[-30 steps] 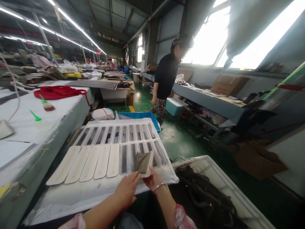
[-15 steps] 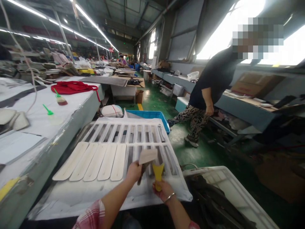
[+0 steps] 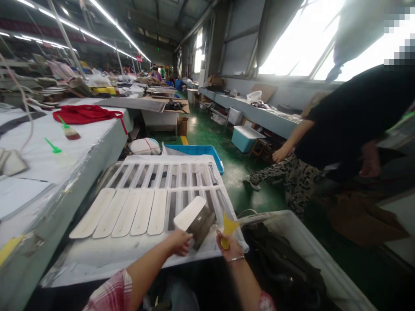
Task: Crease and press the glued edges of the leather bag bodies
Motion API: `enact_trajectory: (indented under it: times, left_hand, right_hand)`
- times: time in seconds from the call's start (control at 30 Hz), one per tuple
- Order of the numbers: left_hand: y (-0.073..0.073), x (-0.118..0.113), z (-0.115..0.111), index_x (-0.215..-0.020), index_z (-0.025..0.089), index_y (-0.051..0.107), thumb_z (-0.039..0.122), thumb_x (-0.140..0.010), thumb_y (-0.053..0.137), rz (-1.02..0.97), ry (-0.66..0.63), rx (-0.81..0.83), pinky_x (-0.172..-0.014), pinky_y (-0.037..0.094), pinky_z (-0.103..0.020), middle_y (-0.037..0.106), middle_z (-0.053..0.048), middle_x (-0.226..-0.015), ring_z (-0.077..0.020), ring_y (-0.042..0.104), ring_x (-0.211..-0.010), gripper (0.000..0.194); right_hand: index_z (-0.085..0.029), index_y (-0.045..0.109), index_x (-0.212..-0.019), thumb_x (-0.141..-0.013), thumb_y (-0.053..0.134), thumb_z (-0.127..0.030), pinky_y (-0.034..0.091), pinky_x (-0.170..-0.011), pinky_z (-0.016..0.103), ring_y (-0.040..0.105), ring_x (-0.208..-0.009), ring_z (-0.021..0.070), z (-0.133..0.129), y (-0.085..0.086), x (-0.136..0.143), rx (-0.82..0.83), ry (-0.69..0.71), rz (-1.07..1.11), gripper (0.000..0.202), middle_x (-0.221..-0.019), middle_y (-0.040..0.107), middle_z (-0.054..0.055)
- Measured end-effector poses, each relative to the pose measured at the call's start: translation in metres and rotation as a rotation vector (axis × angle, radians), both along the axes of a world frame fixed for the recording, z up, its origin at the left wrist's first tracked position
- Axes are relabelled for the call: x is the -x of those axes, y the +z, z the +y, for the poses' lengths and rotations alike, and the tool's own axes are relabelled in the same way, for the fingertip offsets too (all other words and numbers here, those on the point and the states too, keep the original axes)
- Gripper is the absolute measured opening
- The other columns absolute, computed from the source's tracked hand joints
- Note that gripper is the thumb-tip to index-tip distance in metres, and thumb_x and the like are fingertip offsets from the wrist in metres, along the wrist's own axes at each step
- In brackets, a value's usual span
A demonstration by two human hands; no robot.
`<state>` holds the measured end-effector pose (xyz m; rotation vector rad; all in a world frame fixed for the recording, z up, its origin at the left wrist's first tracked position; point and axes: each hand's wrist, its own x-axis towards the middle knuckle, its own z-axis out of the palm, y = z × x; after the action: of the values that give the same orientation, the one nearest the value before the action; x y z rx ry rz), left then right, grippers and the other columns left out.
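My left hand [image 3: 178, 242] is closed at the near edge of a fabric piece, which has a pale rounded face [image 3: 190, 213] and a dark olive fold [image 3: 201, 223]. Its fingertips are partly hidden. The piece stands tilted over the right part of a white slotted rack [image 3: 191, 188]. In my right hand [image 3: 231, 248] is a yellow plastic scraper [image 3: 229, 225], its flared end pointing up. Several long cream strips with rounded ends [image 3: 140, 212] lie side by side on the rack's left half.
A white bin [image 3: 301, 224] of dark fabric [image 3: 279, 259] stands at the right, a blue bin [image 3: 212, 156] behind the rack. On the left table [image 3: 97, 134] are a red cloth [image 3: 86, 114] and a glue bottle [image 3: 69, 131]. A person [image 3: 343, 116] walks at the right.
The fabric piece has turned, showing more of its pale face and olive fold. The scraper has tilted and shifted right. The walking person has come nearer, and the view has swung slightly.
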<state>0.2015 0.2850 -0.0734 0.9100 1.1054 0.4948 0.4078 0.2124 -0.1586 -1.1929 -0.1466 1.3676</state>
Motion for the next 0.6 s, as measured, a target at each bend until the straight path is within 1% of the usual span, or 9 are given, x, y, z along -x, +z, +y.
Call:
enact_trajectory:
  times: [0.03, 0.1, 0.2, 0.27, 0.33, 0.4, 0.47, 0.53, 0.6]
  left_hand:
    - [0.003, 0.014, 0.0, -0.054, 0.014, 0.058, 0.018, -0.05, 0.076, 0.087, -0.084, -0.008, -0.045, 0.047, -0.031, 0.051, 0.0, -0.038, -0.0185, 0.056, -0.041, 0.019]
    - [0.018, 0.05, 0.005, -0.049, 0.012, 0.057, 0.016, -0.048, 0.076, 0.223, -0.184, -0.031, -0.045, 0.046, -0.029, 0.05, 0.0, -0.036, -0.0181, 0.056, -0.04, 0.019]
    - [0.054, 0.12, 0.006, -0.069, 0.013, 0.066, 0.025, -0.058, 0.071, 0.324, -0.215, -0.09, -0.054, 0.048, -0.023, 0.065, -0.003, -0.063, -0.0182, 0.063, -0.06, 0.017]
    - [0.079, 0.166, -0.01, -0.086, 0.014, 0.067, 0.026, -0.063, 0.068, 0.362, -0.204, -0.128, -0.066, 0.048, -0.021, 0.069, -0.004, -0.081, -0.0171, 0.064, -0.077, 0.026]
    - [0.097, 0.199, -0.041, -0.094, 0.016, 0.066, 0.027, -0.064, 0.069, 0.376, -0.22, -0.172, -0.08, 0.045, -0.022, 0.068, -0.003, -0.094, -0.0166, 0.061, -0.09, 0.032]
    - [0.103, 0.215, -0.078, -0.099, 0.02, 0.065, 0.032, -0.066, 0.068, 0.379, -0.313, -0.223, -0.091, 0.04, -0.025, 0.066, -0.002, -0.104, -0.0182, 0.058, -0.1, 0.035]
    - [0.098, 0.215, -0.11, -0.107, 0.023, 0.063, 0.039, -0.071, 0.062, 0.379, -0.479, -0.275, -0.096, 0.035, -0.029, 0.062, -0.002, -0.114, -0.0201, 0.054, -0.107, 0.039]
    - [0.087, 0.205, -0.129, -0.115, 0.025, 0.057, 0.044, -0.078, 0.053, 0.357, -0.628, -0.332, -0.098, 0.033, -0.03, 0.057, -0.002, -0.121, -0.0207, 0.05, -0.111, 0.042]
    - [0.076, 0.191, -0.136, -0.119, 0.024, 0.054, 0.045, -0.082, 0.047, 0.318, -0.697, -0.385, -0.098, 0.033, -0.029, 0.056, -0.002, -0.122, -0.0205, 0.05, -0.111, 0.043]
  right_hand:
    - [-0.02, 0.052, -0.073, -0.058, 0.061, -0.019, 0.048, -0.055, 0.024, 0.056, -0.059, 0.0118, -0.008, 0.009, -0.003, -0.01, 0.035, 0.0, 0.018, -0.07, 0.058, 0.001]
    - [-0.019, 0.052, -0.073, -0.057, 0.063, -0.021, 0.041, -0.044, 0.021, 0.049, -0.049, 0.0094, -0.026, 0.028, -0.003, -0.023, 0.132, 0.006, 0.02, -0.066, 0.055, 0.0]
    - [-0.018, 0.053, -0.082, -0.058, 0.066, -0.028, 0.029, -0.037, 0.018, 0.035, -0.042, 0.0053, -0.054, 0.058, 0.013, -0.064, 0.288, 0.037, 0.029, -0.061, 0.05, -0.003]
    - [-0.02, 0.054, -0.094, -0.068, 0.062, -0.038, 0.027, -0.038, 0.019, 0.03, -0.041, 0.0054, -0.069, 0.076, 0.027, -0.093, 0.39, 0.056, 0.033, -0.057, 0.044, -0.004]
    - [-0.022, 0.055, -0.098, -0.075, 0.052, -0.051, 0.028, -0.039, 0.021, 0.029, -0.041, 0.0069, -0.084, 0.09, 0.041, -0.15, 0.528, -0.075, 0.037, -0.056, 0.041, -0.004]
    - [-0.02, 0.056, -0.097, -0.075, 0.045, -0.061, 0.029, -0.039, 0.023, 0.03, -0.04, 0.0076, -0.099, 0.099, 0.052, -0.171, 0.711, -0.228, 0.048, -0.054, 0.042, -0.003]
    - [-0.016, 0.057, -0.09, -0.072, 0.044, -0.066, 0.031, -0.04, 0.023, 0.038, -0.039, 0.0079, -0.114, 0.106, 0.059, -0.103, 0.922, -0.341, 0.055, -0.056, 0.049, -0.001]
    - [-0.012, 0.056, -0.081, -0.07, 0.047, -0.066, 0.037, -0.041, 0.022, 0.05, -0.042, 0.01, -0.125, 0.111, 0.062, 0.008, 1.066, -0.394, 0.056, -0.06, 0.057, 0.003]
    - [-0.011, 0.054, -0.077, -0.068, 0.051, -0.064, 0.04, -0.04, 0.021, 0.055, -0.043, 0.012, -0.131, 0.118, 0.06, 0.09, 1.112, -0.402, 0.054, -0.061, 0.059, 0.005]
